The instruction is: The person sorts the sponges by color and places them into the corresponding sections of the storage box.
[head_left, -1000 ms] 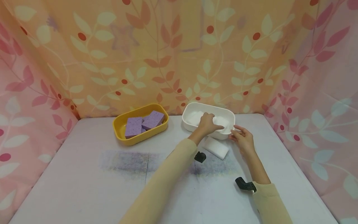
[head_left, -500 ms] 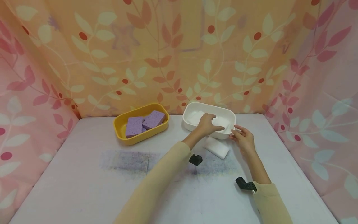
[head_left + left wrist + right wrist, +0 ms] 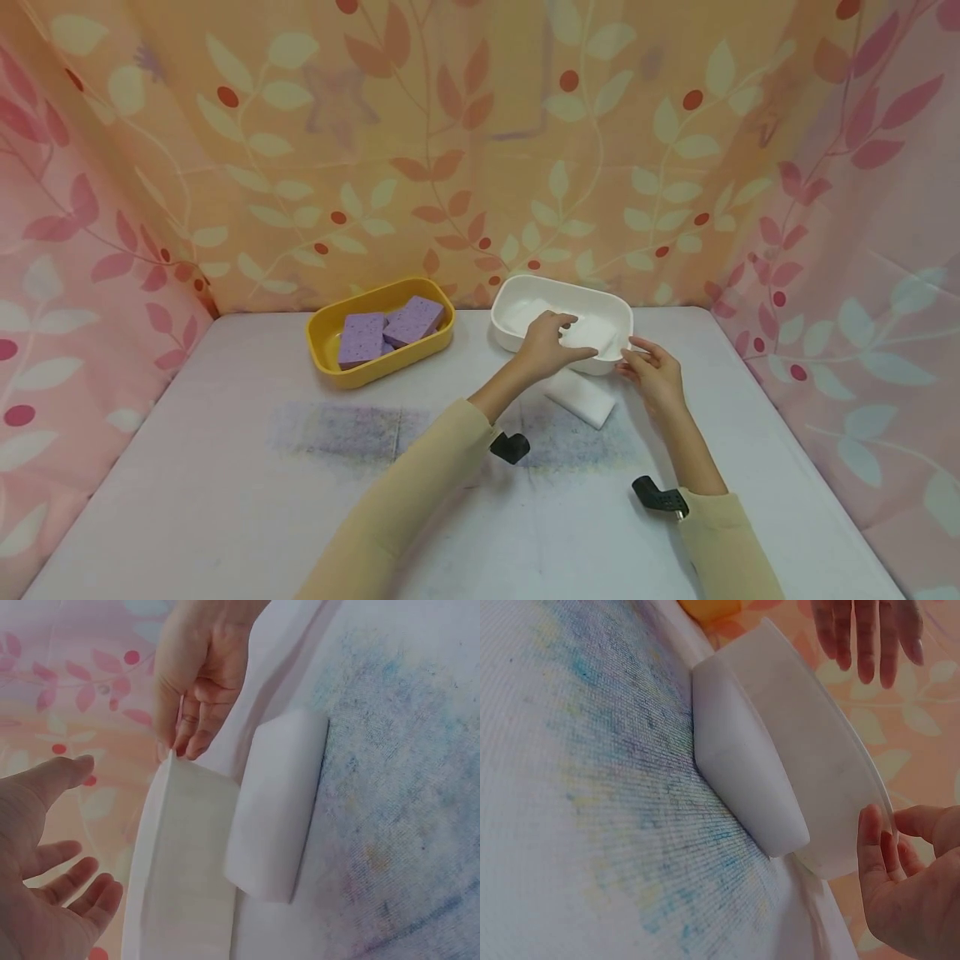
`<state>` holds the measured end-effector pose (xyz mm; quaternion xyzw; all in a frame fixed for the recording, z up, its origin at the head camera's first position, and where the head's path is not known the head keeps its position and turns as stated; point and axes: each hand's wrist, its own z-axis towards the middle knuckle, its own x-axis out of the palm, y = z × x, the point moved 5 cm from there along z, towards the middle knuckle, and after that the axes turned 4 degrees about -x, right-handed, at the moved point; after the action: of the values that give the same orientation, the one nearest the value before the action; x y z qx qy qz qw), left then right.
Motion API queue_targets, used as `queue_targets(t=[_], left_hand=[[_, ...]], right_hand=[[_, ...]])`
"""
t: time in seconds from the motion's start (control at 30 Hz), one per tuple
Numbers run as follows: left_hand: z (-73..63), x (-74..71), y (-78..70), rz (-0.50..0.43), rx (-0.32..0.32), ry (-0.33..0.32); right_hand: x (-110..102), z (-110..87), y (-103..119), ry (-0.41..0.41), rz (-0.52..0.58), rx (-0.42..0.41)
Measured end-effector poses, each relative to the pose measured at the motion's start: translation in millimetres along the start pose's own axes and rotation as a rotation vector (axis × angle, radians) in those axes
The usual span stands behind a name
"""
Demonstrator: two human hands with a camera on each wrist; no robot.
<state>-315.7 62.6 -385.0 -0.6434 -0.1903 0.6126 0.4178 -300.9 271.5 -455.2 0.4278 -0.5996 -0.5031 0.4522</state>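
Observation:
A white plastic container (image 3: 517, 340) stands at the back right of the table. My right hand (image 3: 654, 379) pinches its right end rim between thumb and fingers, as the right wrist view shows closely. Over the container's front side hovers my left hand (image 3: 546, 346), thumb and fingers spread apart with nothing between them. In the left wrist view, that hand's fingers (image 3: 71, 885) hang beside the container wall (image 3: 191, 862), away from it. A white sponge-like block (image 3: 581, 398) lies on the table right in front of the container.
Left of centre stands a yellow container (image 3: 318, 350) with several purple sponges (image 3: 362, 337) in it. A bluish-purple stain (image 3: 345, 429) spreads across the tablecloth (image 3: 225, 517). Floral curtains (image 3: 450, 150) enclose the back and sides.
My left hand has drawn slightly back and left toward the front of the white container, its forearm shifting left. My right hand keeps its pinch on the rim.

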Motion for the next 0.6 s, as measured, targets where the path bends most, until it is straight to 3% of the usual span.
queue_targets(t=[0.3, 0.6], left_hand=[[-14.8, 3.4, 5.1, -0.012, 0.047, 0.045], [-22.3, 13.2, 16.2, -0.012, 0.054, 0.114]], right_hand=[[-0.1, 0.1, 0.4, -0.004, -0.009, -0.005], [1.7, 0.6, -0.3, -0.014, 0.020, -0.011]])
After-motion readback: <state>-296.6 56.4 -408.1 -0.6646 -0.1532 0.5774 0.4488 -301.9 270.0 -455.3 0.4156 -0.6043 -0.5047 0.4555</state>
